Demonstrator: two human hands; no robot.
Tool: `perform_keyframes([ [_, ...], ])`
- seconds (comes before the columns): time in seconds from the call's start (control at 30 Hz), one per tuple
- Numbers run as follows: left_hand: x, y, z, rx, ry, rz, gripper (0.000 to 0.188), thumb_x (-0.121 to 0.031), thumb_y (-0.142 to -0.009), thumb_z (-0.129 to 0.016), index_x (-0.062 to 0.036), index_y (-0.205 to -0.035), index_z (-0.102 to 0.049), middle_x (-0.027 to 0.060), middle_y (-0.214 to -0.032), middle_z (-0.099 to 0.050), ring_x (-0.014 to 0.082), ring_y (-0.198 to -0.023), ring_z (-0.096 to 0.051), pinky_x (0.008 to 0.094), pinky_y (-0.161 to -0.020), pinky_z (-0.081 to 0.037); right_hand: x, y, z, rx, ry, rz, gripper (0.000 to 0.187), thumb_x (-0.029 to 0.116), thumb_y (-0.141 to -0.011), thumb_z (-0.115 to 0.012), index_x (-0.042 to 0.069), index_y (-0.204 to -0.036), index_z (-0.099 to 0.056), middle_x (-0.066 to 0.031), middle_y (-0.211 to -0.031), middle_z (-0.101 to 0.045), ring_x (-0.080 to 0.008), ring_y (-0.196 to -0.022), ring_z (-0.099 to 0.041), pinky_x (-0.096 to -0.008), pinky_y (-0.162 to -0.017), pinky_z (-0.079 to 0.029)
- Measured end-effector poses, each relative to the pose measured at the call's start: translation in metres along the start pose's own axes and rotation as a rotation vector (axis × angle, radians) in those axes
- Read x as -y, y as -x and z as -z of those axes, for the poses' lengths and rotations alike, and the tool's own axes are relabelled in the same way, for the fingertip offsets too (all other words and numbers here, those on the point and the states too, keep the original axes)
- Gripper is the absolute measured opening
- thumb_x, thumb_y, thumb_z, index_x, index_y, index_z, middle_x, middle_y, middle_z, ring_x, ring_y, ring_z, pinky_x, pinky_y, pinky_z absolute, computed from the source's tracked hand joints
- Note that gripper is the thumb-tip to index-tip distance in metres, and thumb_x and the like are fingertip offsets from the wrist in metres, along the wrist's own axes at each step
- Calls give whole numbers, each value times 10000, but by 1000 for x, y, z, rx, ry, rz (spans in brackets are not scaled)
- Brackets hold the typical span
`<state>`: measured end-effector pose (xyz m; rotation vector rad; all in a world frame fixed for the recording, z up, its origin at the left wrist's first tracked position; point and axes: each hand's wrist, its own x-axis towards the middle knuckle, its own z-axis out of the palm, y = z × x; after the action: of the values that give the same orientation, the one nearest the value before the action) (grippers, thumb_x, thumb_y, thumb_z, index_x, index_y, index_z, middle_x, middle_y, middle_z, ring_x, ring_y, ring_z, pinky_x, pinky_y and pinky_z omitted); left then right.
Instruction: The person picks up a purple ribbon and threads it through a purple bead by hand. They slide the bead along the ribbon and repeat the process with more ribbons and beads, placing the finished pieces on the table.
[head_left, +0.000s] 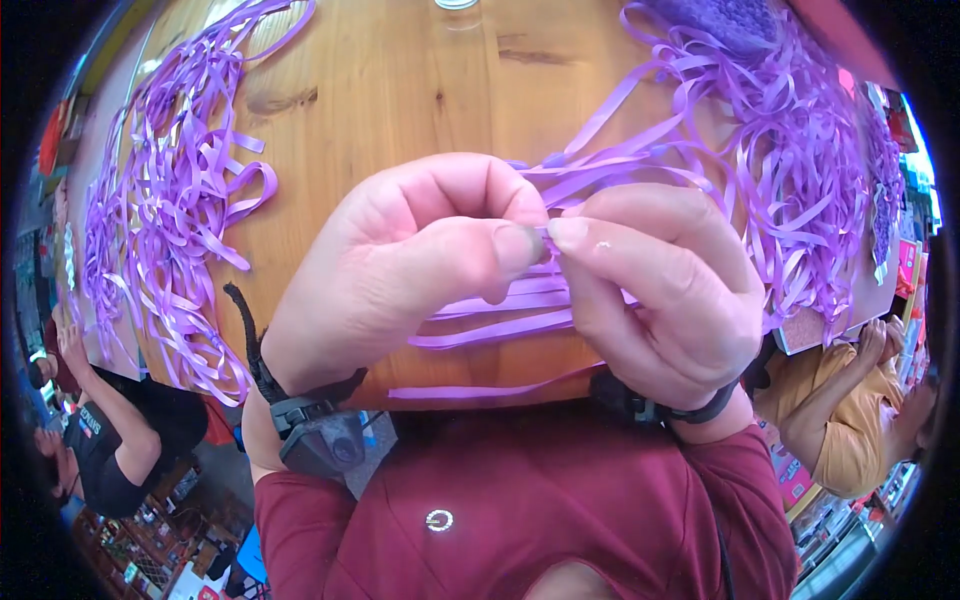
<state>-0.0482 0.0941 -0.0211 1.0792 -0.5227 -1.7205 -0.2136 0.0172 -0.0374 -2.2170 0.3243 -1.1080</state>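
Observation:
My left hand [385, 260] and my right hand [680, 285] meet over the wooden table, both closed in a pinch. Between their fingertips is a small bit of purple ribbon [547, 240], mostly hidden by the fingers. Several flat purple ribbons [500, 327] lie side by side beneath the hands and run toward the right. One more ribbon strip [470, 392] lies along the table's near edge. Each wrist wears a dark strap with a device.
A loose heap of purple ribbons [190, 170] spreads over the table's [400, 80] left side. A larger tangle [800, 150] covers the right, with a purple textured bundle [725, 25] behind it. Other people sit at the far left [110, 440] and far right [840, 430].

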Motion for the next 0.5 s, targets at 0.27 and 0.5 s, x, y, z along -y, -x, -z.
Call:
perform_keyframes([
  [0.27, 3, -2, 0, -29, -116, -101, 147, -119, -720, -613, -24, -773, -514, 46, -872, -505, 113, -806, -472, 215, -732, -375, 2, 0, -2, 11, 55, 32, 308, -97, -616, -645, 19, -900, -626, -109, -786, -595, -178, -648, -575, -246, -535, -458],
  [0.5, 7, -2, -1, -95, -620, -377, 97, -29, -719, -578, 0, -769, -501, 58, -879, -485, 112, -826, -462, 213, -747, -362, 3, -2, -2, 37, -28, -112, 237, -73, -669, -649, -3, -893, -619, -124, -793, -608, -188, -666, -587, -255, -581, -465],
])
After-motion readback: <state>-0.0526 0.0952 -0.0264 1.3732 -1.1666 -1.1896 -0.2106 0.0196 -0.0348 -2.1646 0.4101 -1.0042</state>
